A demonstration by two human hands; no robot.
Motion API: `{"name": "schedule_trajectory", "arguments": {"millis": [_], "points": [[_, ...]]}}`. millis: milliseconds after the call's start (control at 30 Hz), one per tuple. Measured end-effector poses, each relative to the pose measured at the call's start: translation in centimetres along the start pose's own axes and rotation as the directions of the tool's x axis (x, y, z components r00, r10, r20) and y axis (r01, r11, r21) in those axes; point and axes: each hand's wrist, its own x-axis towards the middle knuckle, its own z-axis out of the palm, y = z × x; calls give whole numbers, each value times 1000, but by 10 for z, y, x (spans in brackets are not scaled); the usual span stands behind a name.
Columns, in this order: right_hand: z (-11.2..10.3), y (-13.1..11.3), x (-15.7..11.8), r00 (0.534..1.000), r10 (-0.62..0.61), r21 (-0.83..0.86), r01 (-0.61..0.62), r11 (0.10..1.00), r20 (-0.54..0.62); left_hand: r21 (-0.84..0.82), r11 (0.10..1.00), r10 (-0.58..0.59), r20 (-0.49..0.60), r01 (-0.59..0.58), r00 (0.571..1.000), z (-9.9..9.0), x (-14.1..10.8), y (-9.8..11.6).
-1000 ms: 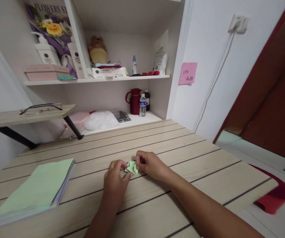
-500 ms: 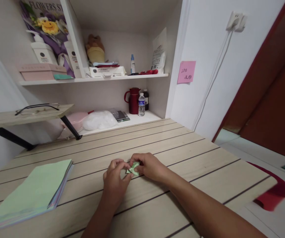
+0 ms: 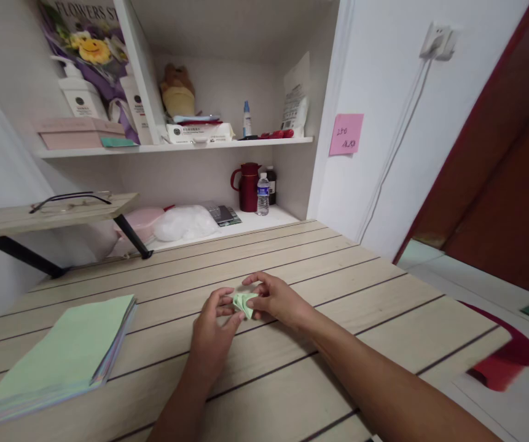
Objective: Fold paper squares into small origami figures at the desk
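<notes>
Between my two hands is a small piece of folded light green paper [image 3: 244, 304], just above the striped wooden table [image 3: 264, 380]. My left hand [image 3: 213, 325] has its thumb and fingers around the paper's left side, with the thumb at its lower edge. My right hand [image 3: 276, 299] pinches the right side between thumb and fingers, its index finger raised and reaching over the paper. A stack of coloured paper [image 3: 61, 353], light green on top, lies on the table to the left.
A small raised shelf [image 3: 84, 209] with glasses on it stands at the back left. Behind the table, a white cabinet [image 3: 292, 178] holds a red jug [image 3: 248, 187], a water bottle [image 3: 263, 195] and a plastic bag [image 3: 185, 223]. A red stool [image 3: 504, 362] is beyond the right edge.
The green paper has turned and shifted slightly up and left. My right hand's index finger has lifted off it, and my left hand's fingers have spread a little.
</notes>
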Motion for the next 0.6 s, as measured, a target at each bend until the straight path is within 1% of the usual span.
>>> {"name": "schedule_trajectory", "arguments": {"millis": [67, 167, 267, 367, 433, 500, 600], "points": [[1, -1, -1, 1000, 12, 0, -12, 1000, -6, -75, 997, -28, 23, 29, 999, 0, 0, 0], [0, -1, -1, 1000, -2, -7, 2, 1000, -5, -110, 993, -32, 44, 36, 999, 1, -2, 0], [-2, -1, -1, 999, -34, -58, 34, 998, 3, -89, 996, -1, 54, 6, 999, 3, -3, 1], [-4, 0, -1, 994, -110, -122, 112, 986, 29, -37, 998, 43, 32, -42, 999, 4, -3, 2], [-3, 0, -1, 989, -140, -113, 143, 983, 38, -11, 999, 51, 11, -51, 999, 5, -3, 2], [-2, -1, -2, 989, -142, -91, 145, 985, 45, 4, 999, 52, -10, -52, 999, 5, -2, 2], [-1, -6, -4, 983, -173, -111, 180, 977, 67, 21, 998, 66, -24, -65, 998, 4, -1, 0]]}}
